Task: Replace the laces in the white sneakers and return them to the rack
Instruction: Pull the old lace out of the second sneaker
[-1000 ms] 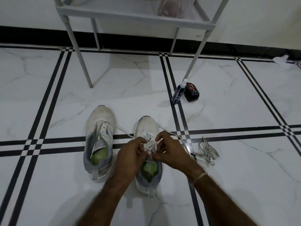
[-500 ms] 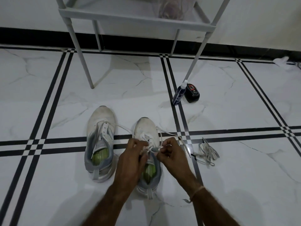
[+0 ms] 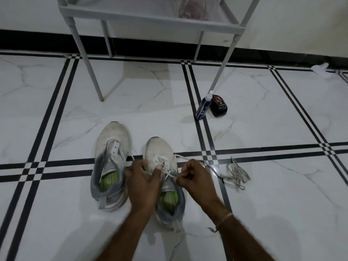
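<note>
Now our left hand [image 3: 143, 183] and right hand [image 3: 195, 178] each pinch the lace [image 3: 167, 173] over the right-hand sneaker [image 3: 160, 149], which lies on the floor [image 3: 263, 185] toe away from us, its eyelets between them.

No words or numbers can be read. A dark spray bottle [image 3: 203, 108] carries a label too small to make out. The black tin [image 3: 218, 106] touching it shows a red ring and tiny white print — illegible. The tongue tag [image 3: 168, 187] on the right-hand sneaker [image 3: 160, 149] bears blurred lettering.
</note>
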The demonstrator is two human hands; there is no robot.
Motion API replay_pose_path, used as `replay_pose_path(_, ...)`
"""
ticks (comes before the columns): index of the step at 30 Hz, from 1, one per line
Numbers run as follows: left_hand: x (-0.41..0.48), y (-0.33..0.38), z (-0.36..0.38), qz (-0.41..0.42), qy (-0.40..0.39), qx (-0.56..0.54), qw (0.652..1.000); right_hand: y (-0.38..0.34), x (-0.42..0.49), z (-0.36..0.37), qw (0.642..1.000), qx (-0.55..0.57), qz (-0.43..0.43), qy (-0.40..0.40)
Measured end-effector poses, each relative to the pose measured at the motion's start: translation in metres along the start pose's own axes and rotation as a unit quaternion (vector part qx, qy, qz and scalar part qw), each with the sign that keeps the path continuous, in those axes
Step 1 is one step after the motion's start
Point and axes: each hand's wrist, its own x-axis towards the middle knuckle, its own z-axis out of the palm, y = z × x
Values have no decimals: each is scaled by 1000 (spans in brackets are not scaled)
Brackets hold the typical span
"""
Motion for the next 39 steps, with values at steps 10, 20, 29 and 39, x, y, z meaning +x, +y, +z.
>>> replay_pose_path(10,12,6,-5,321,-96,269,903,0,1,1,1000,-20,1,5)
replay_pose_path(20,23,8,-1,181,-193,79,961,0,-5,3,998,-47,-5,33)
replay_pose_path(29,12,7,8,300,-97,335,888,-10,-4,-1,994,-105,-30,29)
replay_pose_path(39,39,22,-15,-36,-34,-203,978,-19,-3,11,994,-102,-26,13)
